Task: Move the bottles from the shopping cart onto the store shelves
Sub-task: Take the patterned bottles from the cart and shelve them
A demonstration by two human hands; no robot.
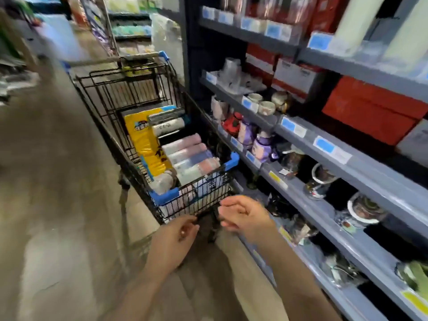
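Boxed bottles [190,156] lie stacked in the black wire shopping cart [129,89] beside a yellow pack [146,144], while my left hand [173,242] and right hand [240,216] hover loosely curled near its front, each grip empty, beside the grey store shelves [347,177] of mugs [363,209].

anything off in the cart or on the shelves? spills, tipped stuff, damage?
Nothing clearly wrong. The bottles lie on their sides, stacked in the shopping cart beside a yellow pack: a load, not a spill. Mugs on the shelves look upright, though blur hides detail. Left hand and right hand hold nothing.
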